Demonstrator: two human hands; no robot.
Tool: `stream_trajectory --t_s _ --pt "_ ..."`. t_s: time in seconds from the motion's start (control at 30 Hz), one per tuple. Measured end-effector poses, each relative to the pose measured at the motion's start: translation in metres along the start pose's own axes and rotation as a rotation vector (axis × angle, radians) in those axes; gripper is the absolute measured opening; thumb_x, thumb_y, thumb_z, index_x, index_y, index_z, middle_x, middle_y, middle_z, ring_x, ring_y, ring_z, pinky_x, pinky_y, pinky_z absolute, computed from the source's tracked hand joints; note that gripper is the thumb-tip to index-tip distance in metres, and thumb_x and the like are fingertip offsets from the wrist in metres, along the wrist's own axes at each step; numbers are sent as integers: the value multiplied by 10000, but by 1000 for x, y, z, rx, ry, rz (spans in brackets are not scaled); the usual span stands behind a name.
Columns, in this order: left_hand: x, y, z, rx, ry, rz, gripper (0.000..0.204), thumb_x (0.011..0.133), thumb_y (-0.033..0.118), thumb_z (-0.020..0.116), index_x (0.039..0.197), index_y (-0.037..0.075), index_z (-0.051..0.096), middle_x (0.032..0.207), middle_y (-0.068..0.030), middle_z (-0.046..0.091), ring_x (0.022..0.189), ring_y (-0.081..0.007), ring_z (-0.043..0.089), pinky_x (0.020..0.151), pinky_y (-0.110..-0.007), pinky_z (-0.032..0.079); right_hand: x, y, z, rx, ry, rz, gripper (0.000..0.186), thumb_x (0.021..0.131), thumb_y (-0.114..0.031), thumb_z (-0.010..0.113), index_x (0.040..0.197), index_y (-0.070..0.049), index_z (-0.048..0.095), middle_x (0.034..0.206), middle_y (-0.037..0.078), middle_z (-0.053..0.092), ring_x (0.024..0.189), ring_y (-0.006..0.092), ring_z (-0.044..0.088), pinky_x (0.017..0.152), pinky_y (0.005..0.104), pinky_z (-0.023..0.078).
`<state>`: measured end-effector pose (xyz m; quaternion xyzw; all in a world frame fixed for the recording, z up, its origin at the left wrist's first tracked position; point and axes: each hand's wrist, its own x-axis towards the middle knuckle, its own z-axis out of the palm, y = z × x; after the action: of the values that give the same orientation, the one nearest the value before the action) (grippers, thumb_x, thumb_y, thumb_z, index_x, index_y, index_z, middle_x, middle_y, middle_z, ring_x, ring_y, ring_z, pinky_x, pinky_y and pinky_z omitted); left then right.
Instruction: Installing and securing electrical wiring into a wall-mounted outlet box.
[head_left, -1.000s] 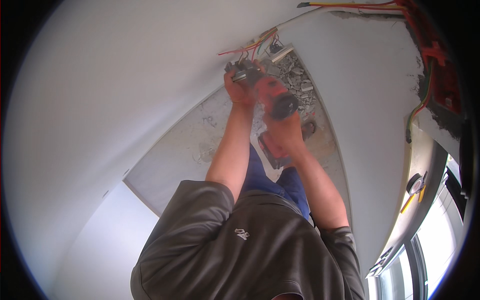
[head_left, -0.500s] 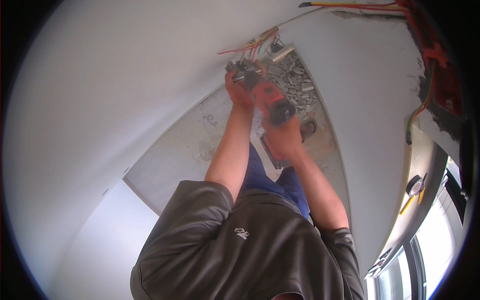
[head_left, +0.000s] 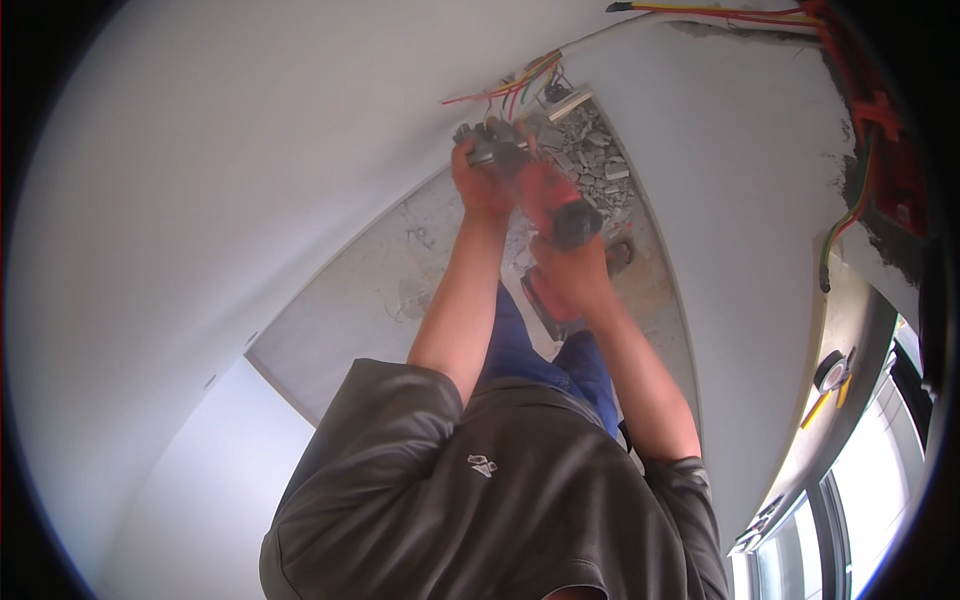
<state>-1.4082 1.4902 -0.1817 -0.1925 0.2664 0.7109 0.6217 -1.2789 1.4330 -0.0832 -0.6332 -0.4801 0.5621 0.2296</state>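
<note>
My right hand (head_left: pixel 576 272) is closed round the grip of a red and black cordless drill (head_left: pixel 547 193), its battery end below my fist. The drill points away from me and its front is blurred. My left hand (head_left: pixel 482 187) is closed on a grey metal piece (head_left: pixel 488 146) at the drill's nose, with fingers on both sides of it. The exact kind of that piece is not clear. It sits close to the white wall (head_left: pixel 330 130), just below loose red, yellow and green wires (head_left: pixel 515 88) coming out of a conduit.
A heap of grey rubble (head_left: pixel 590 150) lies on the dusty floor (head_left: pixel 350 285) in the corner. More wires hang from a red box (head_left: pixel 885 150) in a broken-out opening at right. A tape roll (head_left: pixel 829 371) and a yellow-handled tool (head_left: pixel 816 410) sit on the window ledge.
The drill's body has shifted slightly right, along with my right hand. My left hand stays almost in place on the grey metal piece.
</note>
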Motion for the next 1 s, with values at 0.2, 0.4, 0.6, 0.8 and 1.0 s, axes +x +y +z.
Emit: stream_trajectory --t_s 0.2,0.4,0.6,0.8,1.0 --pt "8 18 -20 -173 -112 -235 478 827 440 616 1128 72 573 1137 -163 586 1140 -372 508 965 -537 407 -23 22 -23 -285 97 -554 197 782 -90 587 967 -23 592 806 122 631 750 231 633 672 364 497" --pt "9 22 -23 -211 -232 -325 492 800 398 680 1148 65 579 1181 -171 581 1158 -365 512 986 -539 401 -60 48 -61 -31 12 -23 234 759 -42 603 992 -30 590 831 95 621 749 209 618 699 333 494" --pt "-1 36 -24 452 -150 -157 598 760 240 766 1237 34 469 1154 -161 550 1092 -307 536 1040 -504 404 -74 46 -72 194 31 302 153 782 -40 594 930 -28 555 728 33 553 678 120 564 632 312 482" --pt "-11 14 -17 1495 -14 744 861 655 51 824 1318 68 275 1277 -144 395 1172 -293 444 933 -377 495 -64 42 -62 169 2 142 193 792 -52 609 980 -28 573 776 44 589 699 146 583 650 314 488" --pt "-5 18 -28 1727 -62 1002 900 607 38 795 1359 44 299 1341 -205 342 1228 -368 400 1009 -420 403 -39 2 -44 -99 -23 -267 240 794 -92 614 1025 -29 595 862 33 619 777 122 598 685 306 497"
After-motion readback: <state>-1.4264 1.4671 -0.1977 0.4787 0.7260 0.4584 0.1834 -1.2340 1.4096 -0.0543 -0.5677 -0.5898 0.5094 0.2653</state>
